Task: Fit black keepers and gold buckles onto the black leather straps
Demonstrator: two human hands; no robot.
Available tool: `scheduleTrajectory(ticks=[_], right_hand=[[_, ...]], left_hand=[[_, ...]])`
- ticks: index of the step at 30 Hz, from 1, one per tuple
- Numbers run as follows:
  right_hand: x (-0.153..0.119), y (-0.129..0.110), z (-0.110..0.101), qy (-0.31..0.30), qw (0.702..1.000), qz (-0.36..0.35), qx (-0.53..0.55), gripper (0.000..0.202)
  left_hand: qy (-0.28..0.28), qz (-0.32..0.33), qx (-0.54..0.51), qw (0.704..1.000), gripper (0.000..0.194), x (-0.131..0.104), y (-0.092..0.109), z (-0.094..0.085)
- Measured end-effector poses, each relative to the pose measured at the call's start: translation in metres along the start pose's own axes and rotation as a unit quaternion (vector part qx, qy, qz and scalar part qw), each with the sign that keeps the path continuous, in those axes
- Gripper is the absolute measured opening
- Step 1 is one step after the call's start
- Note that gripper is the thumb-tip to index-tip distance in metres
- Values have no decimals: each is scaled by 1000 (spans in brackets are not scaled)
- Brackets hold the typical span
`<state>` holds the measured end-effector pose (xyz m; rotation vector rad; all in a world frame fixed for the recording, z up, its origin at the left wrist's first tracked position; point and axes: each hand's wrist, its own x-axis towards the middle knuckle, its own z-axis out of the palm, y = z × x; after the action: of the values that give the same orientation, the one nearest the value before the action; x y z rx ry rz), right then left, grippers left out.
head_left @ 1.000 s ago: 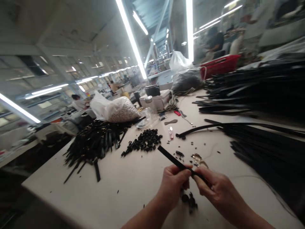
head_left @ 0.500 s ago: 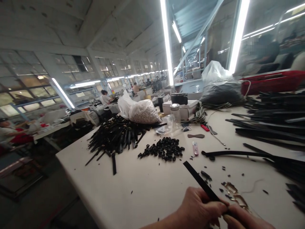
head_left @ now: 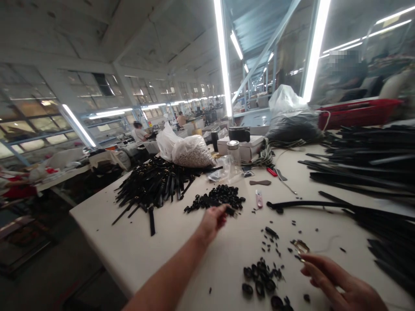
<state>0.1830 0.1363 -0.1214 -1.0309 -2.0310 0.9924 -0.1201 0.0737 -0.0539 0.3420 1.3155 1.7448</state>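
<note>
My left hand [head_left: 212, 222] is stretched out to the small pile of black rings [head_left: 225, 194]. Its fingers are closed on a black strap [head_left: 211, 201], blurred and partly lost against the rings. Low on the right, my right hand [head_left: 340, 280] pinches at a gold-coloured buckle [head_left: 301, 246] with thumb and forefinger. Motion smears the buckle, and its lower end lies at the fingertips. Between my hands lies a nearer group of black rings [head_left: 259, 276], with small black scraps [head_left: 270, 246] scattered behind it.
A heap of black straps [head_left: 155, 181] lies at the left, beside a clear bag of pale pieces [head_left: 193, 151]. Long black strips [head_left: 366, 172] fill the right side. A pink cutter [head_left: 258, 198], a jar [head_left: 233, 151] and a red basket [head_left: 359, 113] stand or lie farther back.
My hands have parted. The left has carried the strap away to the left, over the ring pile; the right has come to the gold buckles. The nearer rings have come into view.
</note>
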Motion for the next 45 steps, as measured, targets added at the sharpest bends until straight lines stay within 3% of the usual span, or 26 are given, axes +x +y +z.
scheduleTrajectory(ticks=[3, 5, 7, 10, 14, 18, 25, 29, 34, 40, 45], right_hand=[[0, -18, -7, -7, 1000, 14, 16, 36], [1, -21, -9, 1, 999, 24, 25, 36], [1, -19, -9, 6, 999, 27, 31, 37], [1, -14, -6, 3, 999, 19, 33, 37], [2, -10, -4, 4, 999, -5, 36, 35], [2, -7, -4, 6, 999, 6, 47, 37], [3, -9, -3, -5, 1000, -5, 23, 32], [3, -11, -3, -6, 1000, -11, 15, 29], [0, -16, -1, -3, 1000, -15, 11, 27], [-1, -25, 1, 9, 999, -35, -13, 21], [0, -31, -9, 61, 985, -16, -162, 19]], left_hand=[[86, 61, -11, 994, 15, 36, 40, -34], [121, 98, -1, 988, 12, 51, 53, -56], [137, 131, 26, 981, 11, 56, 52, -75], [151, 173, 91, 969, 12, 57, 36, -96], [173, 238, 173, 940, 20, 69, 19, -108], [195, 289, 224, 910, 35, 83, 26, -116], [217, 273, 350, 869, 32, 97, 33, -133], [204, 242, 422, 850, 28, 116, 30, -119], [133, 222, 472, 843, 31, 126, 13, -75], [5, 210, 475, 855, 45, 93, -19, -21], [-60, 193, 453, 869, 65, 48, -22, 4]])
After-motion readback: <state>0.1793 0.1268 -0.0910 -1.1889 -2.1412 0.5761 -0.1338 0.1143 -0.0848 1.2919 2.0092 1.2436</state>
